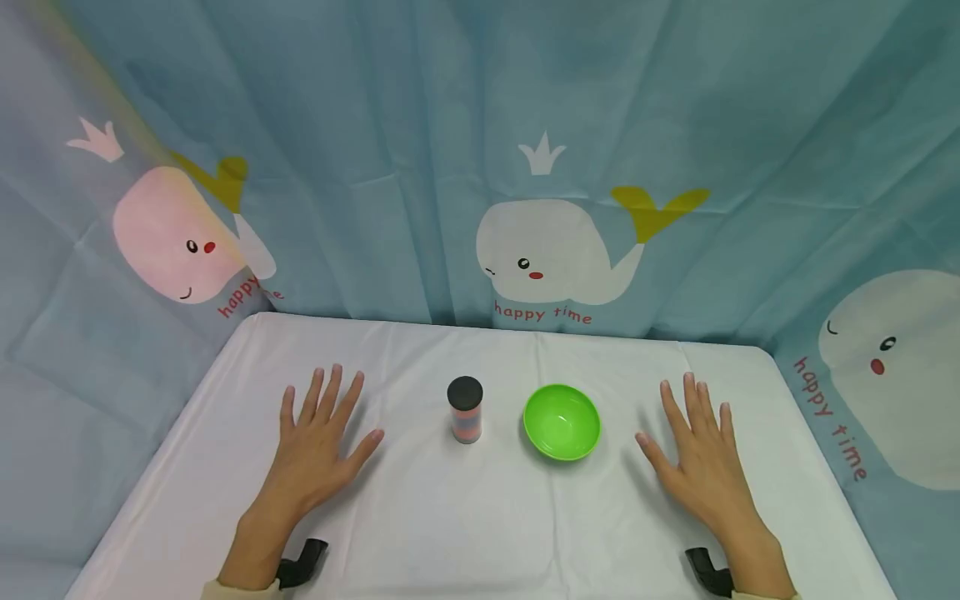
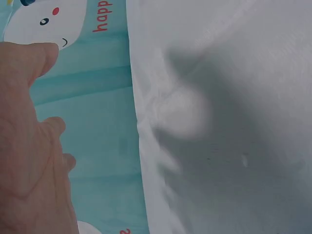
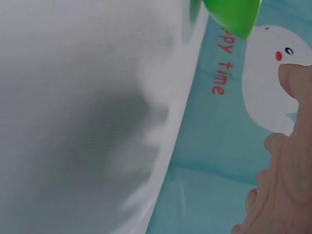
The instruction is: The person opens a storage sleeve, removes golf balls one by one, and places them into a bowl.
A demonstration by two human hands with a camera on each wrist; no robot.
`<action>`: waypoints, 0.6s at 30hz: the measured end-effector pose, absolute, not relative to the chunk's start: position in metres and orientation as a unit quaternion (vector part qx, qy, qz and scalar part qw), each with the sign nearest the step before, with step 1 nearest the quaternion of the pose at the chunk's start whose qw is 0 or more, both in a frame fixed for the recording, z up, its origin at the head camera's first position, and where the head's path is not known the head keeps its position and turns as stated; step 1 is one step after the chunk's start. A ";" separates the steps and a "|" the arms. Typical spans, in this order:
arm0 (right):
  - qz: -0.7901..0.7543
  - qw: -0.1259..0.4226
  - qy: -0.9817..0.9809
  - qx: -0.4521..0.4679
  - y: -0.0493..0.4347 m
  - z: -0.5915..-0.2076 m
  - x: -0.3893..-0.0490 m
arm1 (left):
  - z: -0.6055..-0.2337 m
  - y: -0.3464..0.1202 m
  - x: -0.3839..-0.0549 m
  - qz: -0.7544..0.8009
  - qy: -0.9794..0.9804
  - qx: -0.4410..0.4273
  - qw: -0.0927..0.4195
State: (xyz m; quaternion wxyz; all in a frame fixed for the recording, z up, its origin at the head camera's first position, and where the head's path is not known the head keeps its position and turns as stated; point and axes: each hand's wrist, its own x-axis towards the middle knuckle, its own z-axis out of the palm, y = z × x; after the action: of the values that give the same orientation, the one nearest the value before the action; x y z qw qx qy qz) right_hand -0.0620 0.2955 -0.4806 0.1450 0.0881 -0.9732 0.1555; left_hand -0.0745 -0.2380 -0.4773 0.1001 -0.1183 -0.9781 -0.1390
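My left hand (image 1: 315, 454) is spread above the left side of the white table, palm down, holding nothing. To its right stands an upright jar (image 1: 466, 421) with a black lid and clear sides showing pinkish and grey bands; its contents are unclear. A bright green bowl (image 1: 562, 422) sits right of the jar, its inside bare. Beyond the bowl, my right hand (image 1: 701, 467) is also spread, fingers straight, touching neither object. The right wrist view catches part of the green bowl (image 3: 236, 14) at the top, apart from the right hand (image 3: 287, 161). In the left wrist view only the left hand (image 2: 34, 131) and its shadow appear over the cloth.
A white cloth (image 1: 450, 525) covers the table. Blue curtains (image 1: 360, 250) printed with whales hang behind it and at both sides. Black curved pieces (image 1: 303, 564) show at both wrists.
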 end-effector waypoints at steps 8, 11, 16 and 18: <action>0.155 0.139 -0.973 0.101 0.284 -0.473 -0.062 | -0.472 -0.232 -0.074 -0.165 -0.970 -0.141 0.114; 0.161 0.135 -0.971 0.111 0.276 -0.467 -0.061 | -0.470 -0.227 -0.074 -0.171 -0.968 -0.146 0.111; 0.180 0.138 -0.966 0.125 0.264 -0.459 -0.059 | -0.466 -0.216 -0.077 -0.172 -0.966 -0.164 0.106; 0.186 0.146 -0.963 0.129 0.259 -0.456 -0.059 | -0.465 -0.210 -0.079 -0.184 -0.962 -0.175 0.102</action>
State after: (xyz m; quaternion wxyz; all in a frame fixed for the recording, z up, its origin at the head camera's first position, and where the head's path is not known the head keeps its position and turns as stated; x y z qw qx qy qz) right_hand -0.0589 0.2589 -0.4565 0.1456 0.1289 -0.9630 0.1865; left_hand -0.0786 -0.2097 -0.4647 0.1023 -0.1745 -0.9619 -0.1837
